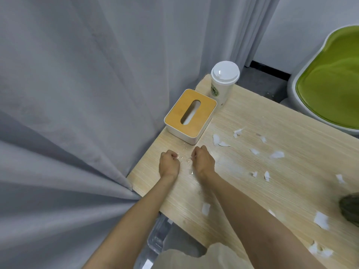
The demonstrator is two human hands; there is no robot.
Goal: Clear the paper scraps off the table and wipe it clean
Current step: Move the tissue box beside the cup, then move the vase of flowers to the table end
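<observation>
Gathering stage: your left hand [169, 162] and right hand [203, 160] were curled tight just before tissue box [191, 113], contents untellable. Paper scraps [276, 154] lay scattered right of box. You needed one sweep into one pile.

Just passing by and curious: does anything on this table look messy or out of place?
Yes: torn white paper scraps lie scattered across the wooden table. The tissue box and lidded cup stand upright at the far corner.
</observation>
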